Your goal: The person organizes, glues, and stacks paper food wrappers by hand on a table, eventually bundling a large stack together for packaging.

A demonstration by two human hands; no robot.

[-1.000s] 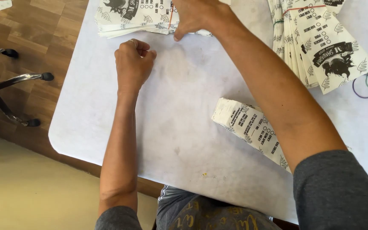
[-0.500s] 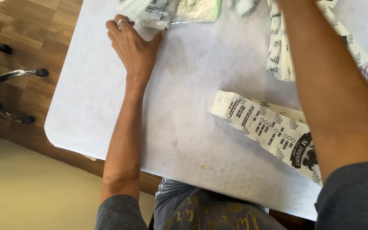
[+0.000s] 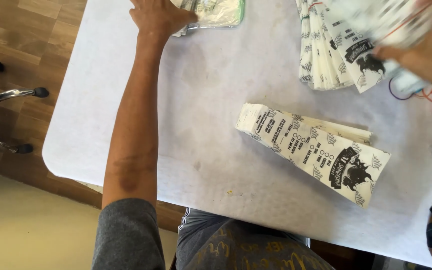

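Left hand (image 3: 158,17) lies flat, fingers together, pressing a thin stack of printed paper sleeves (image 3: 211,12) at the far edge of the white table (image 3: 126,125). These sleeves appear light, limp and prone to sliding; hold the stack by its edge with flat pressure. Centre: a tapered bundle of sleeves (image 3: 316,150) lies untouched. Right hand (image 3: 423,55), blurred, pinches a fanned bundle (image 3: 341,50); its exact grip cannot be determined.
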